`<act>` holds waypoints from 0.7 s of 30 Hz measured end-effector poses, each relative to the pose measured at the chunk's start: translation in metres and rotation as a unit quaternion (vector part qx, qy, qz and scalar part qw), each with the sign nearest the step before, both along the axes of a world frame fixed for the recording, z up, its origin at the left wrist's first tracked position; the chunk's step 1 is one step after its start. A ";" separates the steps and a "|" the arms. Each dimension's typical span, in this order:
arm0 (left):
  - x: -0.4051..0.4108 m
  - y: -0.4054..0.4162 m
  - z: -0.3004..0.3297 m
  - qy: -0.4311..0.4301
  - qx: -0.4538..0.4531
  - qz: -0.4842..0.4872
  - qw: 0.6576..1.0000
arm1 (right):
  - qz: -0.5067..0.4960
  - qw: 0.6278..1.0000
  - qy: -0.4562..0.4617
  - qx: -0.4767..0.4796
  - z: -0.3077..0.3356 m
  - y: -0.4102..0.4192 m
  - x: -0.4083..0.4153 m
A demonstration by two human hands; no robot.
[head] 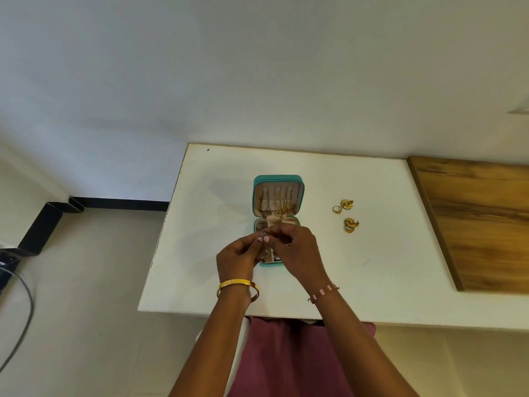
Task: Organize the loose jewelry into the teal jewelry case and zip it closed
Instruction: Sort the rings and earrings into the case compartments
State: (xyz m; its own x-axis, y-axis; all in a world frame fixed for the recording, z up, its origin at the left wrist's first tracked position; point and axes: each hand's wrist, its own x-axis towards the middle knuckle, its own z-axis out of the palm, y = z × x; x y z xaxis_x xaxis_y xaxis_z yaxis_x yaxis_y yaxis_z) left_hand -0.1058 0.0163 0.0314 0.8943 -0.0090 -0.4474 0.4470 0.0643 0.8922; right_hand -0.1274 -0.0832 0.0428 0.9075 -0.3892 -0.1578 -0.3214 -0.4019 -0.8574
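Note:
The teal jewelry case (278, 179) lies open on the white table (223, 181), its lid standing back with gold chains hanging inside. Both my hands hover over the case's lower tray and hide most of it. My left hand (239, 257) and my right hand (297, 250) meet fingertip to fingertip and pinch a small silver earring (262, 234) between them. To the right of the case lie loose gold pieces: a flower earring (347, 204), a ring (337, 209) and a second flower earring (351, 224).
A wooden panel (481, 222) covers the table's right side. The table's near edge runs just above my lap. On the floor at the left are a black metal frame (43, 227) and a dark cable (25, 310).

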 end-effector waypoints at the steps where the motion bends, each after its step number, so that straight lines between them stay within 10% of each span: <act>1: 0.000 -0.002 0.001 -0.002 0.002 -0.004 1.000 | -0.013 1.000 -0.010 -0.008 0.001 0.000 0.000; 8: 0.008 -0.005 0.006 -0.006 0.012 -0.004 1.000 | -0.032 0.999 -0.040 -0.016 0.010 -0.002 0.012; 15: 0.004 0.004 -0.003 0.067 -0.035 0.076 0.994 | -0.053 0.979 -0.027 0.196 0.013 -0.015 0.033; 21: 0.001 0.006 -0.006 0.082 -0.038 0.094 0.991 | -0.041 0.988 0.022 0.145 -0.004 -0.016 0.041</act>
State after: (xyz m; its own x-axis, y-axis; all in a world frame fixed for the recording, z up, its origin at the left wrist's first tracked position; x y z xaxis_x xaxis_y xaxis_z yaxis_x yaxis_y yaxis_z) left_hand -0.1046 0.0223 0.0256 0.7988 0.1127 -0.5910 0.5589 0.2247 0.7982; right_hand -0.0868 -0.0993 0.0392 0.8647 -0.3940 -0.3114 -0.3817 -0.1126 -0.9174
